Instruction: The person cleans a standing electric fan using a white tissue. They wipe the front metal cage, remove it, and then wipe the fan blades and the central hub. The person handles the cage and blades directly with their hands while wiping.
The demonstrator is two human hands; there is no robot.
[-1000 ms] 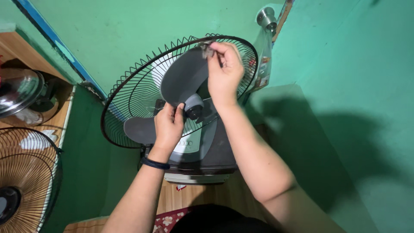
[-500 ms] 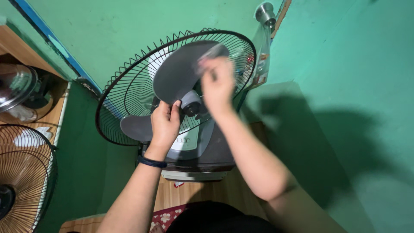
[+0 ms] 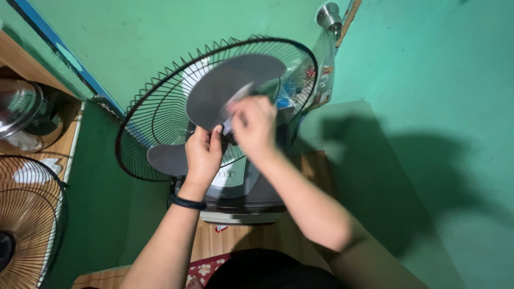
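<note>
fan: grey-bladed fan blade assembly (image 3: 230, 91) sits in the black wire rear guard (image 3: 155, 123), front grille off, centre of view, tilted back toward the green wall (image 3: 150, 32)
fan base: grey housing with control panel (image 3: 235, 184) directly below the blades, standing on the wooden floor (image 3: 300, 171)
edges: guard rim close to the wall on the left and top; chrome knob fitting (image 3: 329, 15) and a clear plastic bag (image 3: 321, 69) just beside its upper right rim
open room: bare green wall to the right, only shadow there; left side crowded by a wooden shelf (image 3: 32, 69) and a second copper-coloured fan guard (image 3: 27, 219) at the lower left
left hand (image 3: 203, 152): forearm rises from the bottom edge, dark wristband (image 3: 187, 202), fingers curled and pressed against the lower edge of the upper blade near the hub
right hand (image 3: 254, 126): arm comes in from the lower right, bent at the elbow, hand blurred, over the hub; fingers bunched, appears to pinch a thin light-coloured tool (image 3: 241, 93), exact grip cannot tell
hands: just beside each other, whether touching cannot tell
</note>
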